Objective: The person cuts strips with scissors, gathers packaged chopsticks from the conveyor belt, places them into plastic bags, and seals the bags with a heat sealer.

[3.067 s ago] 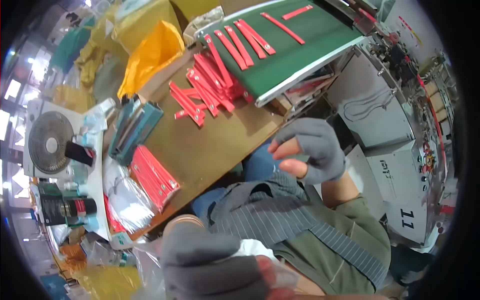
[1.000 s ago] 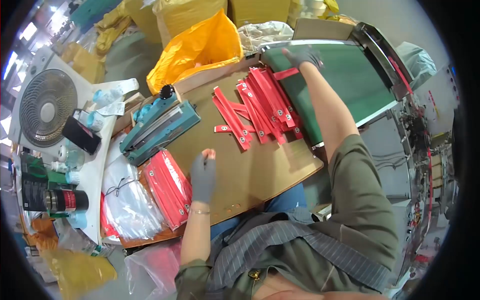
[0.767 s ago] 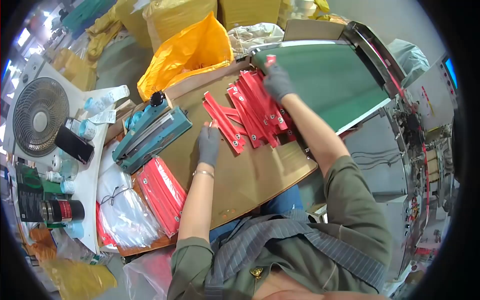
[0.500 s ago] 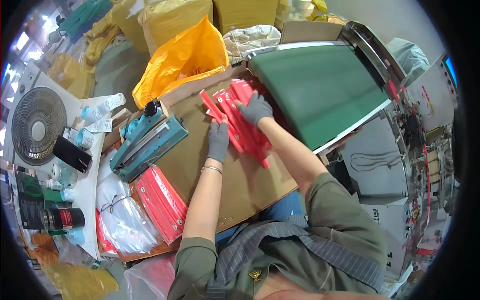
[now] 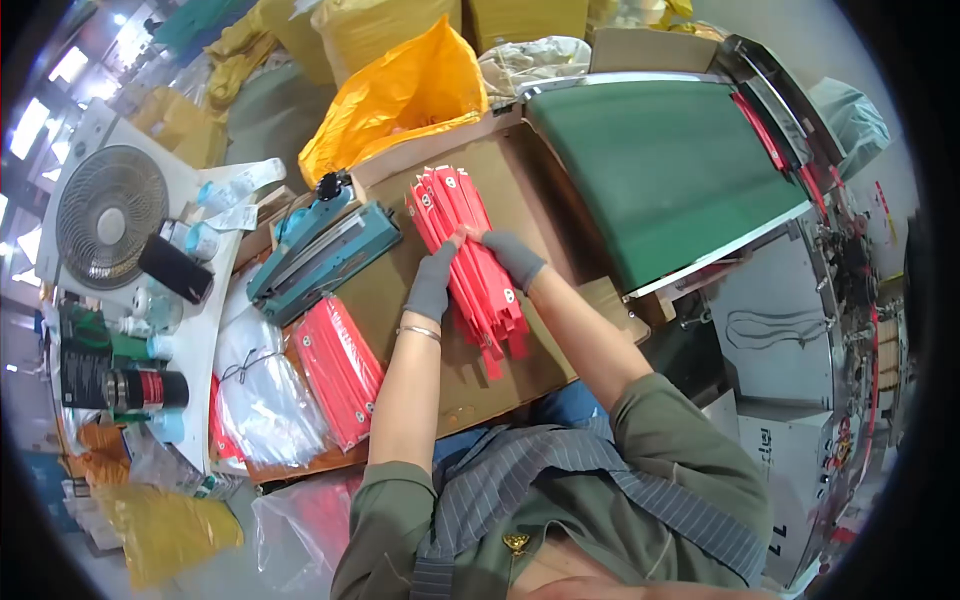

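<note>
A loose bundle of long, flat red packets (image 5: 468, 270) with small white round marks lies between my gloved hands, above the brown cardboard work surface (image 5: 420, 345). My left hand (image 5: 434, 280) is wrapped along the left side of the bundle, its thumb over the top. From the other side my right hand (image 5: 512, 258) closes on the bundle, thumb resting on top and fingers hidden beneath. The packets' ends stick out unevenly, most of all at the end nearest me.
Left of the bundle stand a teal bar sealer (image 5: 330, 260) and a plastic-wrapped red stack (image 5: 340, 370). Clear plastic bags (image 5: 265, 405) lie beside that. An orange sack (image 5: 395, 105) sits behind. To the right is a green conveyor belt (image 5: 670, 180) with a red strip (image 5: 760, 130) at its far end.
The red packets, spread and slanting before, are now gathered into a tighter bundle. My right hand has moved down, level with my left. A red strip now shows at the belt's far end.
</note>
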Tool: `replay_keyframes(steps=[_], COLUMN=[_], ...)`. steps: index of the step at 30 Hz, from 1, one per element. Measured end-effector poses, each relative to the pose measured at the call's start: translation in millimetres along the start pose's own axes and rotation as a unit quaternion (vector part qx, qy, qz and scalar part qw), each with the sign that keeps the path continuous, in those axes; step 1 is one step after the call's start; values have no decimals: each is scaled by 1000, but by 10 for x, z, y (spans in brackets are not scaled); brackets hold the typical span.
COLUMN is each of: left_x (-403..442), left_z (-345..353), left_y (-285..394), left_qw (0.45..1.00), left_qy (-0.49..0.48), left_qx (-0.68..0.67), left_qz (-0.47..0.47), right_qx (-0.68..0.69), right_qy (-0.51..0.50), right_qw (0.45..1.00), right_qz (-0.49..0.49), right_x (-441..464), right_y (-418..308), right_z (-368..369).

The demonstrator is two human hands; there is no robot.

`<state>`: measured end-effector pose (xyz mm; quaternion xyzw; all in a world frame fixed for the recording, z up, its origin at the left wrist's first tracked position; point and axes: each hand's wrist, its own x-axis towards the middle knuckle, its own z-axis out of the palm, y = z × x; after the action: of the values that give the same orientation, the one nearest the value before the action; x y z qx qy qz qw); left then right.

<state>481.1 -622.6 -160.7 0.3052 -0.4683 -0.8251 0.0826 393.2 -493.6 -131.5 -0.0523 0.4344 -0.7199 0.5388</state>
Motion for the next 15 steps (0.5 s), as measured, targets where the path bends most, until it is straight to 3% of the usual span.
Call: replay_keyframes(steps=[1, 4, 6, 8, 10, 11, 13, 15], left_x=[-200, -806, -1073, -1294, -1273, -1301, -1433, -1392], left_z=[-6, 215, 137, 101, -91, -115, -50, -139], left_y=[158, 512, 678, 781, 624, 592, 522, 351], left_qw=[1000, 944, 930, 916, 910, 904, 878, 857], left_qy=[-2, -32, -60, -119, -131, -142, -123, -134], left_qx=[29, 87, 178, 229, 254, 258, 301, 373], left_qz=[-1, 317, 315, 306, 299, 311, 351, 330], right_qx=[-12, -87, -135, -196, -293, -233, -246, -240], right_qy=[0, -39, -93, -143, -163, -158, -176, -164], right_qw=[998, 972, 924, 923, 887, 907, 900, 902], right_qz=[-63, -216, -345, -300, -318, -313, -315, -319], right_x=[-38, -356, -626, -687, -778, -913, -969, -1021], right_y=[67, -72, -197, -219, -226, -206, -138, -3], right_z=[101, 422, 658, 559, 533, 608, 653, 736])
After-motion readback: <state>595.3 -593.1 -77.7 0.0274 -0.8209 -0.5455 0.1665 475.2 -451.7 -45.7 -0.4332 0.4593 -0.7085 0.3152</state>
